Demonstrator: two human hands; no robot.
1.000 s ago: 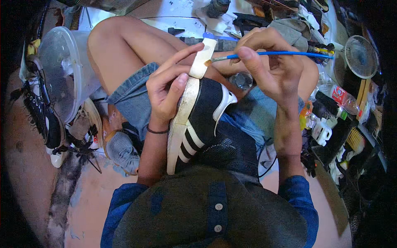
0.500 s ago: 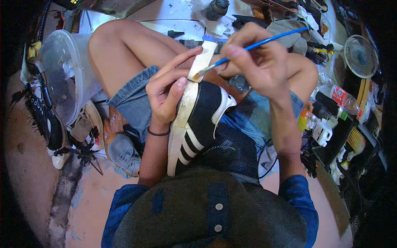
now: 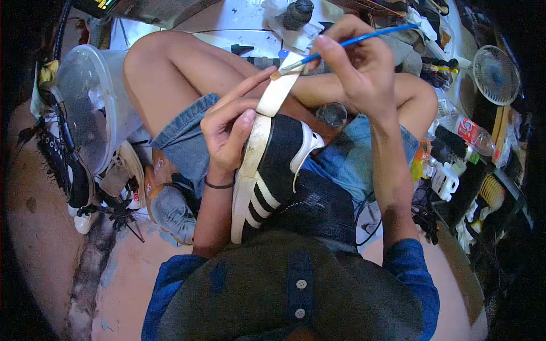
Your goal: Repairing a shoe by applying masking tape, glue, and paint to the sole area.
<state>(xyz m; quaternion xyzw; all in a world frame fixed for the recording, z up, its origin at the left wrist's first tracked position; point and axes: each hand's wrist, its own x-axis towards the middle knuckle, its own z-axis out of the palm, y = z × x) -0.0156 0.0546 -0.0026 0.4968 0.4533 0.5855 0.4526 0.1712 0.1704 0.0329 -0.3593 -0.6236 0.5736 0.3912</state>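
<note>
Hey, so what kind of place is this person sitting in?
Probably a makeshift shoe-repair corner: the right hand holds a blue brush at a white strip by a black striped shoe, and a gray shoe and a black sneaker sit at the left.

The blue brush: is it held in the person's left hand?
No, the right hand holds the brush, while the left hand holds the shoe.

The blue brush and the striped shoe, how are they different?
The blue brush is thin and like a stick, while the striped shoe is much wider. The blue brush has a blue handle, but the striped shoe is black and white. The right hand holds the blue brush; the left hand holds the striped shoe. Both are held.
</note>
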